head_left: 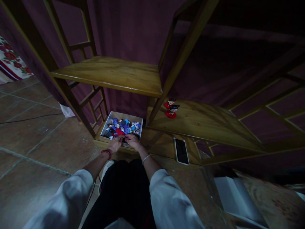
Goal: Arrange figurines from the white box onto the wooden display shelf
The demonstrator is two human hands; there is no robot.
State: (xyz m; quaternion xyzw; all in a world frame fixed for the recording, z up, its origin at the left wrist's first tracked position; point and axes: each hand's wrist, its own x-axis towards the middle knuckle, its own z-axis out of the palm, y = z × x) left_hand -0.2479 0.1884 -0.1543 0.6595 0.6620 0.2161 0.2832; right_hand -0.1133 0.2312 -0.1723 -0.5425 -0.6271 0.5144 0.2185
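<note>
A white box full of small figurines in blue, purple, red and black stands on the lowest shelf. My left hand, with a red bead bracelet on the wrist, is at the box's near edge, fingers closed around a small figurine with red on it. From the other side my right hand, wearing a pale bracelet, meets it there with its fingertips pinched at the same spot. What lies between the fingers is small and mostly hidden. Two figurines on red bases stand on the shelf to the right.
A wooden shelf unit with lattice sides stands before a purple curtain. A phone lies on the low shelf at right. White box-like pieces are on the floor at lower right. A dark cable crosses the tiles.
</note>
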